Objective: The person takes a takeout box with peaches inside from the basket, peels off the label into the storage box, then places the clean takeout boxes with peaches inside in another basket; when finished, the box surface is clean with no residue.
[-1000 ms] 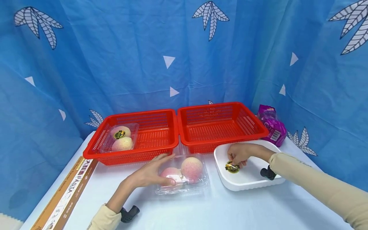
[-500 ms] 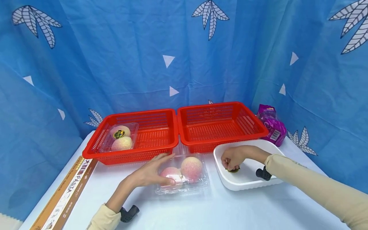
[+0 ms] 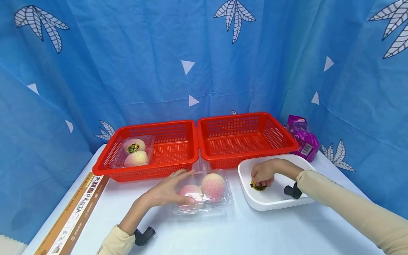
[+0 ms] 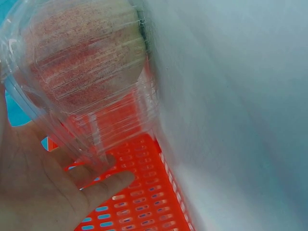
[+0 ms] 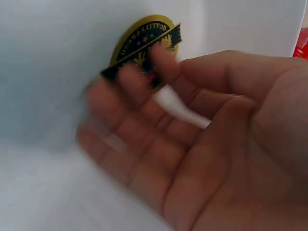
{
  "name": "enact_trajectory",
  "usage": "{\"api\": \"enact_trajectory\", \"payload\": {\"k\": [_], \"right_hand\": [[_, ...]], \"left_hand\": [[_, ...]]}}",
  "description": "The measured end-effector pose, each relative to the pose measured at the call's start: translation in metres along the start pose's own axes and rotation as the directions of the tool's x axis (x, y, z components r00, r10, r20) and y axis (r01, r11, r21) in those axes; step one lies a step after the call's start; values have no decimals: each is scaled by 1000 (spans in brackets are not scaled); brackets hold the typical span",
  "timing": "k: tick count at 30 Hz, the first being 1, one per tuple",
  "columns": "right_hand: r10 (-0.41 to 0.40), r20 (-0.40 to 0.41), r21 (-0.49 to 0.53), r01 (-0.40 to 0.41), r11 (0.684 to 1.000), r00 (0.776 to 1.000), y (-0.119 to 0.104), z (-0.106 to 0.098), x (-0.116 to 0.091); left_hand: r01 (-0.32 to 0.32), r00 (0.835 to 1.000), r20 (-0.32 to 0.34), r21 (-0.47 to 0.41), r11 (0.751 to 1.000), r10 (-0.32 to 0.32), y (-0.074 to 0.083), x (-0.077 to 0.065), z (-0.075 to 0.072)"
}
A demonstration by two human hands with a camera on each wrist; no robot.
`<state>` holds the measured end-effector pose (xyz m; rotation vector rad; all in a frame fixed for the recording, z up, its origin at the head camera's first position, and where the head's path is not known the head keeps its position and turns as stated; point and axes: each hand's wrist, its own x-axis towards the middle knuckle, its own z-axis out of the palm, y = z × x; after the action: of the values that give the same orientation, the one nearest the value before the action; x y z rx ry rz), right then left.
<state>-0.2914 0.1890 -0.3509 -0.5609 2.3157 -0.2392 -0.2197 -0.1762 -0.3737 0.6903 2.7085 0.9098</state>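
On the table in front of me, a clear plastic clamshell box [image 3: 207,209] holds two pink-and-cream peaches [image 3: 213,186]. My left hand [image 3: 169,191] rests at its left end, thumb over the near part and fingers at the back corner. In the left wrist view, the fingers [image 4: 110,185] reach extended along the edge of the box [image 4: 96,96]. Inside a white plastic tub [image 3: 280,203] lies a round black-and-gold sticker [image 5: 142,41] with a banner across it. My right hand [image 3: 264,171] is over the sticker, fingers loosely bent and fingertips overlapping it, blurred in the right wrist view.
Two red baskets stand at the back. The left basket [image 3: 172,148] holds another clear box of two peaches [image 3: 135,159], with a similar sticker. The right basket [image 3: 236,143] stands behind the tub. A purple package [image 3: 302,140] lies at right, a long pasta box [image 3: 73,216] at left.
My right hand dipped left over the sticker, its fingers covering most of it, then drew back slightly right, so more of the sticker shows. My left hand and the peach box stayed in place.
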Motion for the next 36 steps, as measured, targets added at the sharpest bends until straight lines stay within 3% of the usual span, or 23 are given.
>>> {"api": "enact_trajectory", "payload": {"k": [3,6,8,13,15,22,28,33,36], "right_hand": [[-38,-85,-107,29,994,996,-6,-2,-7],[-150,-202,-162,118,980,968,-18,-7,-16],[-241,-285,-167,200,966,928,-31,-10,-21],[-430,-423,-192,385,903,798,-70,-9,-17],[-466,-421,-221,410,885,778,-81,-4,-8],[-443,-299,-252,378,891,845,-100,5,23],[-466,-257,-205,424,882,847,-91,1,23],[-397,-177,53,412,910,901,-78,4,19],[-380,-143,238,405,883,914,-71,9,15]], "left_hand": [[-2,1000,2,-4,1000,2,0,0,0],[-6,1000,3,-3,1000,6,-1,-1,0],[-7,1000,0,-2,1000,7,-1,-1,-1],[-6,1000,-8,-2,1000,6,-2,-2,-1],[-13,1000,-8,-1,1000,13,-3,-2,-1],[-44,999,7,-19,999,44,-4,-3,-1],[-61,998,25,20,998,61,-2,-4,-3],[-71,996,56,84,994,67,11,-13,-9],[-68,996,60,114,991,61,21,-19,-12]]}}
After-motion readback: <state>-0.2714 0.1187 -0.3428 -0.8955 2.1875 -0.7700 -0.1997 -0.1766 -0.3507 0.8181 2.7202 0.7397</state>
